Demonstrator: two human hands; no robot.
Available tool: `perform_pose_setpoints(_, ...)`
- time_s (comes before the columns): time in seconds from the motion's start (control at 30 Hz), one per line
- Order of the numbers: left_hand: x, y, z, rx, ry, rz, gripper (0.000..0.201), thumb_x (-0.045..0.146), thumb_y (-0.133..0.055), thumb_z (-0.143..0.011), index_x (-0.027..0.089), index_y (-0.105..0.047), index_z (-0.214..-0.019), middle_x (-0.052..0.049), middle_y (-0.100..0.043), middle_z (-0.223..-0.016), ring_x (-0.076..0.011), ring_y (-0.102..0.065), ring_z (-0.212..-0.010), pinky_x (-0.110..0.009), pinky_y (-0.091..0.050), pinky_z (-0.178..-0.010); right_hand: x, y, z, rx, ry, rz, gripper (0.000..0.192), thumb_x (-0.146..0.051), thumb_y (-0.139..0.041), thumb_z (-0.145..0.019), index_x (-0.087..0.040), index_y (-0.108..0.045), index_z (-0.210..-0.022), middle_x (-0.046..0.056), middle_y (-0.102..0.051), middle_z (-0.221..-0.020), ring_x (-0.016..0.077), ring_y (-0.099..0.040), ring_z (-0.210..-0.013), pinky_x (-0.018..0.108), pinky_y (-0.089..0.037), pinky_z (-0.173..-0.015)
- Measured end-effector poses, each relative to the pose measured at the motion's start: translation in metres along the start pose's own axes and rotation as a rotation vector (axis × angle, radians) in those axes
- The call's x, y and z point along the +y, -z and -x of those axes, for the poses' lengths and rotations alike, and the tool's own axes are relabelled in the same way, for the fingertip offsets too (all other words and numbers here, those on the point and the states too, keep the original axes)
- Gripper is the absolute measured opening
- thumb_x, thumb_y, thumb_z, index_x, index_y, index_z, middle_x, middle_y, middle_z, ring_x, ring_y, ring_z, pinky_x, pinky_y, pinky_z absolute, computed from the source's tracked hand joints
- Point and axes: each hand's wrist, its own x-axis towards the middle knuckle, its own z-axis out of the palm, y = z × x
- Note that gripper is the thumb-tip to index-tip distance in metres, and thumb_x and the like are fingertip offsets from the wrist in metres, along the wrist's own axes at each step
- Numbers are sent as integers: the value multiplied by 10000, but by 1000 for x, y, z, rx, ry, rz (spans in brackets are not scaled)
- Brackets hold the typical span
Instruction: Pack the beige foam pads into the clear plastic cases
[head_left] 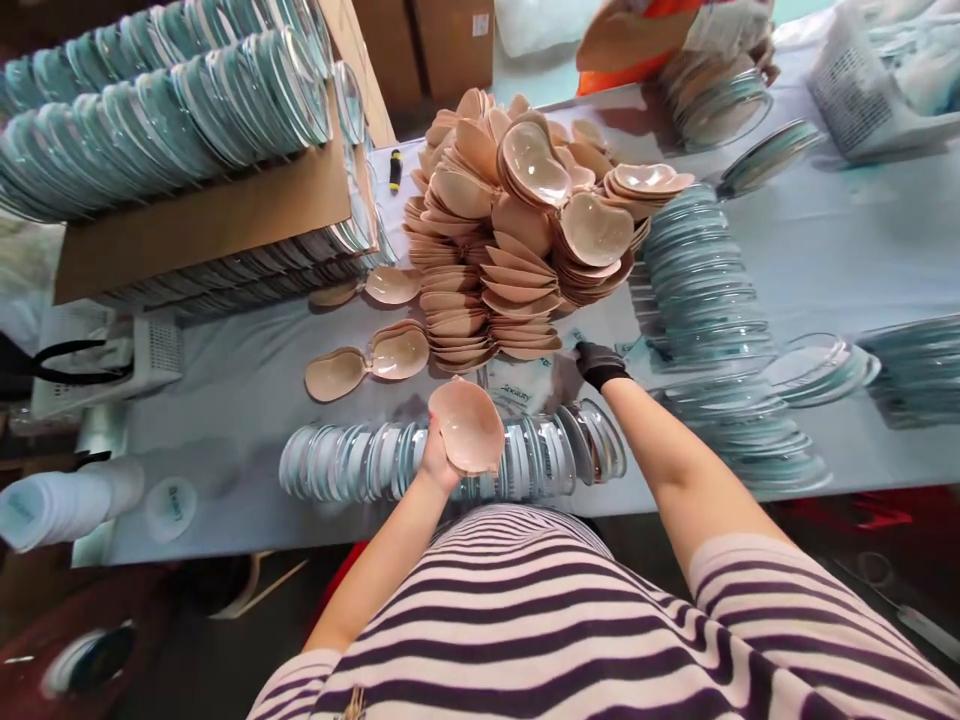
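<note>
One beige cup [468, 428] rests in the left hand [437, 458], fingers curled round its side, above the row of clear cases [360, 462]; the right hand [600, 366] touches the table [225, 400] — grip unclear. Many cups lie loose in a heap [517, 230] — plenty seemingly left.

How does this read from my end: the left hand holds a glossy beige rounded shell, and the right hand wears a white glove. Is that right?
Not quite: the glove is the wrong colour. In the head view, the right hand wears a black glove, not a white one. The left hand does hold a glossy beige rounded shell.
</note>
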Motion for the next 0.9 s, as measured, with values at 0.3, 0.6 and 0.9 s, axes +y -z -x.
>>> perform_pose_setpoints(0.3, -10, -14, -11, -180, 32, -69, 870, 809, -486, -799, 150, -553, -1364, -175, -639, -1314, -355, -540, -1294, -504, -444, -1075, -48, 56, 147, -66, 445, -1055, 373, -504, -627, -806, -136, -686, -820, 34, -669, -765, 171, -601, -711, 271, -467, -651)
perform_pose_setpoints(0.6, -32, -22, 14, -344, -111, -218, 621, 560, -684, -816, 206, -591, -1318, -113, -647, -1330, -306, -547, -1306, -439, -459, -1075, -106, -26, 189, 413, 190, -827, 124, -299, -574, -810, -200, -641, -846, 111, -678, -1170, 233, -602, -1099, 380, -454, -1004)
perform_pose_setpoints(0.9, -56, -2, 21, -222, -46, -542, 495, 204, -808, -664, 196, -667, -1138, -82, -734, -1119, -293, -642, -1162, -446, -463, -1042, -87, -62, 231, 435, 33, -781, 189, -317, -592, -820, -184, -673, -927, 105, -704, -1017, 249, -634, -961, 370, -485, -922)
